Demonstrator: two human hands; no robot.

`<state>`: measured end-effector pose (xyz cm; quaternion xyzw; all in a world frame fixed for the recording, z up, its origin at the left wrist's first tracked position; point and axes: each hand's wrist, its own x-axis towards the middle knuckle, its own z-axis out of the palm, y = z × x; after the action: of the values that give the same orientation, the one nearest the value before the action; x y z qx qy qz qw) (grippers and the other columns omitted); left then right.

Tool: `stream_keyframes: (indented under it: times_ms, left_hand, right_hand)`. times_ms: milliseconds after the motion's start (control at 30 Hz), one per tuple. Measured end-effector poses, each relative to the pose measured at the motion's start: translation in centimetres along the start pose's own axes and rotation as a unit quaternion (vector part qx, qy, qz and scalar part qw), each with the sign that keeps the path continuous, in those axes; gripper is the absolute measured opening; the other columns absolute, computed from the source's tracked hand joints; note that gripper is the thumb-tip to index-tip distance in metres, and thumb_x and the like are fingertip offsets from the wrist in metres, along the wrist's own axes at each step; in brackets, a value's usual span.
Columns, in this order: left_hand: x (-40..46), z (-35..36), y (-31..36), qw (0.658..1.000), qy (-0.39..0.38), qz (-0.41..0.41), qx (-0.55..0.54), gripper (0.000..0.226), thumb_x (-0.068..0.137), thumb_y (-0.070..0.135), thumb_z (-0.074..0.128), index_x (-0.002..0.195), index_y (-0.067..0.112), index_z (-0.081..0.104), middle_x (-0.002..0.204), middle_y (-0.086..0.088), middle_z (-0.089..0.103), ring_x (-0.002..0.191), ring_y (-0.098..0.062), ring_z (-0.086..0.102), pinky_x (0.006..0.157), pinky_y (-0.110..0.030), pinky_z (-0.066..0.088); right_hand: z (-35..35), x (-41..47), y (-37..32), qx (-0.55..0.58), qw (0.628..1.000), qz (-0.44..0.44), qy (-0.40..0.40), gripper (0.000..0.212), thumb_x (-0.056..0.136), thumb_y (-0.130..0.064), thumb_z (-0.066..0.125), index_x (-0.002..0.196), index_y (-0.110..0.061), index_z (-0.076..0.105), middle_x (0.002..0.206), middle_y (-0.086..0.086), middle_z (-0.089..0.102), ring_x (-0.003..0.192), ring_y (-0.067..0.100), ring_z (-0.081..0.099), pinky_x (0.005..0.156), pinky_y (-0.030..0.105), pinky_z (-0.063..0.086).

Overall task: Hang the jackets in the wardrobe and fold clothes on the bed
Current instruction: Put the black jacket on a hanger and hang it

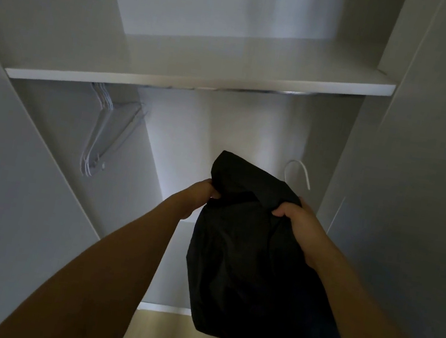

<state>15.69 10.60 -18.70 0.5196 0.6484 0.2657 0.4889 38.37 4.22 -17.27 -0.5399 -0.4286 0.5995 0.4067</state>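
Observation:
A black jacket (248, 259) hangs in front of me inside the open white wardrobe (199, 84). My left hand (200, 194) grips its upper left edge near the collar. My right hand (299, 223) grips the upper right part. A white hanger hook (299, 171) sticks up behind the jacket's top; the rest of that hanger is hidden by the fabric. A metal rail (270, 92) runs under the shelf, above the jacket.
Several white empty hangers (99, 133) hang on the rail at the left. White wardrobe side panels (418, 169) close in on both sides. The wardrobe floor edge (163, 308) and a pale floor strip lie below.

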Motion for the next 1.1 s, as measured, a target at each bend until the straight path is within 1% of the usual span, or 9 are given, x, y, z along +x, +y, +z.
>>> stream_keyframes:
  times_ms: [100, 267, 467, 633, 800, 867, 933, 1000, 1100]
  left_hand:
    - [0.7, 0.7, -0.3, 1.0, -0.008, -0.006, -0.01, 0.044, 0.1, 0.017, 0.049, 0.143, 0.011, 0.04, 0.144, -0.011, 0.046, 0.128, -0.029, 0.047, 0.099, -0.031, 0.038]
    - [0.6, 0.9, -0.7, 0.996, -0.016, -0.006, -0.083, 0.014, 0.096, 0.013, 0.049, 0.094, 0.008, 0.062, 0.104, -0.014, 0.064, 0.092, -0.024, 0.063, 0.079, -0.03, 0.054]
    - [-1.4, -1.3, -1.0, 0.967, -0.1, 0.053, -0.227, 0.044, 0.086, -0.006, 0.04, 0.127, 0.001, 0.053, 0.123, -0.017, 0.06, 0.112, -0.035, 0.058, 0.096, -0.042, 0.051]
    - [-2.3, -1.7, -0.2, 0.944, -0.116, 0.045, -0.305, 0.022, 0.085, 0.022, 0.059, 0.1, 0.01, 0.069, 0.104, -0.012, 0.068, 0.098, -0.031, 0.066, 0.08, -0.039, 0.057]
    - [-1.6, -1.6, 1.6, 0.963, -0.057, 0.03, -0.262, 0.044, 0.098, 0.023, 0.054, 0.14, 0.01, 0.047, 0.135, -0.012, 0.057, 0.117, -0.028, 0.058, 0.1, -0.041, 0.048]
    - [-1.6, -1.7, 2.9, 0.98, 0.024, 0.092, -0.175, 0.037, 0.101, 0.019, 0.047, 0.138, 0.012, 0.049, 0.131, -0.006, 0.059, 0.115, -0.024, 0.058, 0.094, -0.034, 0.048]
    - [-1.8, -2.3, 4.3, 0.971, 0.123, 0.197, 0.05, 0.032, 0.103, 0.02, 0.042, 0.13, 0.012, 0.056, 0.121, -0.003, 0.062, 0.11, -0.022, 0.058, 0.091, -0.03, 0.044]
    - [-2.6, -3.0, 5.4, 0.897, 0.127, 0.293, 0.306, 0.029, 0.103, 0.024, 0.04, 0.123, 0.013, 0.058, 0.106, -0.001, 0.062, 0.1, -0.02, 0.059, 0.085, -0.029, 0.042]
    - [-4.8, -3.3, 6.7, 0.733, 0.046, 0.379, 0.564, 0.023, 0.102, 0.03, 0.042, 0.104, 0.015, 0.059, 0.076, 0.005, 0.053, 0.072, -0.018, 0.058, 0.065, -0.027, 0.036]
  right_hand:
    - [0.0, -0.2, 0.0, 0.007, 1.0, -0.002, -0.001, 0.06, 0.057, -0.027, 0.064, 0.116, -0.017, 0.054, 0.111, 0.012, 0.063, 0.097, 0.03, 0.063, 0.081, 0.039, 0.051]
    - [-0.3, -0.4, 0.3, 0.028, 0.999, -0.002, 0.018, 0.069, 0.054, -0.03, 0.064, 0.121, -0.015, 0.055, 0.112, 0.013, 0.064, 0.097, 0.031, 0.064, 0.081, 0.039, 0.052]
    - [-0.3, -0.3, 0.8, 0.057, 0.996, 0.012, 0.061, 0.07, 0.055, -0.029, 0.062, 0.122, -0.011, 0.055, 0.113, 0.014, 0.063, 0.099, 0.033, 0.063, 0.092, 0.047, 0.05]
    - [0.7, -0.4, 1.4, 0.051, 0.997, -0.001, 0.057, 0.068, 0.054, -0.029, 0.061, 0.12, -0.014, 0.054, 0.113, 0.012, 0.063, 0.099, 0.032, 0.062, 0.091, 0.048, 0.05]
    - [0.4, -0.7, 2.4, 0.032, 0.999, 0.022, 0.037, 0.062, 0.061, -0.028, 0.064, 0.12, -0.015, 0.047, 0.111, 0.009, 0.06, 0.097, 0.028, 0.061, 0.078, 0.039, 0.052]
    - [-0.3, -1.0, 3.1, 0.001, 0.999, 0.036, 0.009, 0.057, 0.068, -0.03, 0.066, 0.119, -0.013, 0.047, 0.108, 0.009, 0.06, 0.094, 0.025, 0.062, 0.069, 0.033, 0.05]
    - [-1.3, -1.1, 3.8, 0.006, 0.998, 0.055, -0.029, 0.07, 0.067, -0.041, 0.072, 0.123, -0.006, 0.052, 0.111, 0.013, 0.064, 0.098, 0.027, 0.065, 0.08, 0.035, 0.053]
    - [-1.9, -1.5, 4.1, 0.03, 0.995, 0.069, -0.064, 0.081, 0.062, -0.057, 0.078, 0.127, -0.013, 0.057, 0.122, 0.011, 0.064, 0.108, 0.028, 0.064, 0.099, 0.041, 0.048]
    - [-2.2, -1.2, 3.5, 0.011, 0.998, 0.02, -0.052, 0.068, 0.069, -0.058, 0.076, 0.13, -0.036, 0.056, 0.142, 0.003, 0.045, 0.12, 0.026, 0.053, 0.107, 0.044, 0.041]
